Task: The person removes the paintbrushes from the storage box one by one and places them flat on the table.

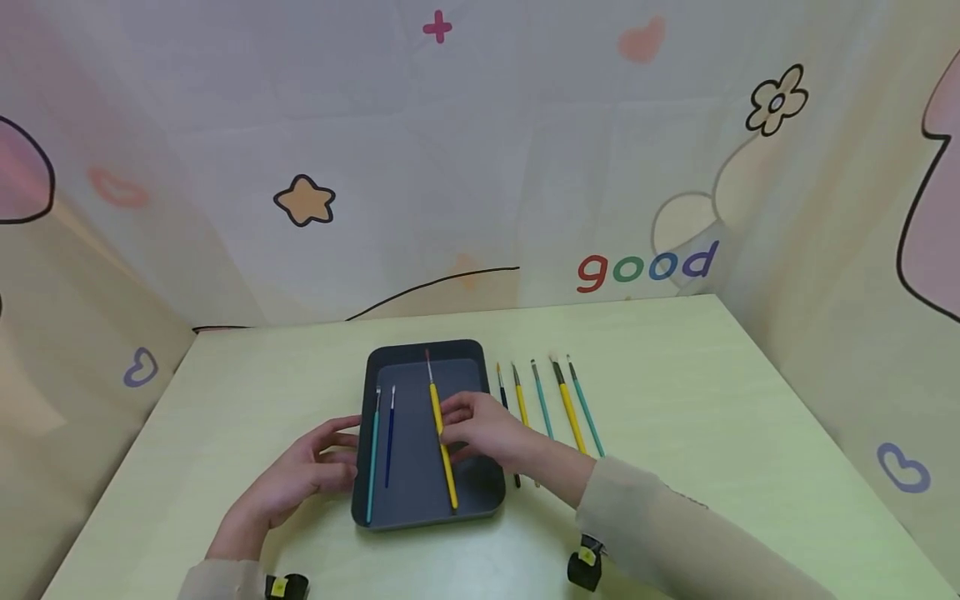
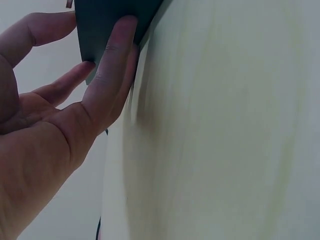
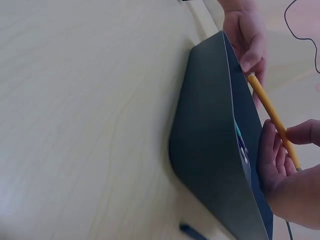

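A dark grey rectangular tray [image 1: 412,458] lies on the table with a teal paintbrush [image 1: 373,454] and a thin dark blue paintbrush [image 1: 390,437] along its left side. Over the tray's right half, my right hand [image 1: 487,429] pinches a yellow paintbrush [image 1: 448,475] between thumb and fingers, its reddish bristles pointing away. In the right wrist view, the yellow handle [image 3: 270,107] sits above the tray's rim. My left hand [image 1: 307,467] touches the tray's left outer wall with loosely extended fingers, also visible in the left wrist view against the dark wall [image 2: 100,30].
Right of the tray, several paintbrushes lie roughly side by side: a black one [image 1: 502,387], a slim yellow one [image 1: 521,402], a thick yellow one [image 1: 567,404] and teal ones [image 1: 585,408]. My right forearm covers some of their lower ends. A printed cloth [image 1: 450,167] hangs behind the table.
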{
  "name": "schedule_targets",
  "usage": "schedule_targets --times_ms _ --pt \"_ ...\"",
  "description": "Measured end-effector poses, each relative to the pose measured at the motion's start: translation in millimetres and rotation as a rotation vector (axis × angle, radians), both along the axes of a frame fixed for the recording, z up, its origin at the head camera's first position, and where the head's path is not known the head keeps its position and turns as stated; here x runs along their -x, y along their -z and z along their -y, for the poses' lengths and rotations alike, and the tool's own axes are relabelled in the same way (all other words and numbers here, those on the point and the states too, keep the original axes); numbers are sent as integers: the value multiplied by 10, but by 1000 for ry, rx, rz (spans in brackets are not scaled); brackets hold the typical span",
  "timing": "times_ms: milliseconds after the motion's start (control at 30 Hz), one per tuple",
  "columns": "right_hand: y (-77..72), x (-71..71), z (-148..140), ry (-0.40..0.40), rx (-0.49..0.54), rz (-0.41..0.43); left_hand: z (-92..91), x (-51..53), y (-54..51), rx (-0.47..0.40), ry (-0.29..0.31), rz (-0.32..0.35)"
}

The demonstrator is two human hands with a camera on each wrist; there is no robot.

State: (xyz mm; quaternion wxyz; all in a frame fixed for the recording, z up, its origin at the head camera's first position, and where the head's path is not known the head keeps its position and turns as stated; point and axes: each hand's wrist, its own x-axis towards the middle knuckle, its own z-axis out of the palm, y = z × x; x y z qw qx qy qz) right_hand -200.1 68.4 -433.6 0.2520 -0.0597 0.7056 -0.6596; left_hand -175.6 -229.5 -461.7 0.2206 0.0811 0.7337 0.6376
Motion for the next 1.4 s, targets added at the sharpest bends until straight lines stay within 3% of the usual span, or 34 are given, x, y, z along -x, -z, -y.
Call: schedule_targets --times_ms 367,767,1067,1400 --pt "-68 17 -495 36 -67 -23 11 12 16 35 0 3" --pt "-15 20 -972 80 -125 -57 1 11 -11 18 -10 21" --pt "-3 36 -1330 175 -223 -34 2 -4 -12 8 -8 15" --pt "30 68 -1633 189 -253 -24 3 2 -28 14 0 14"
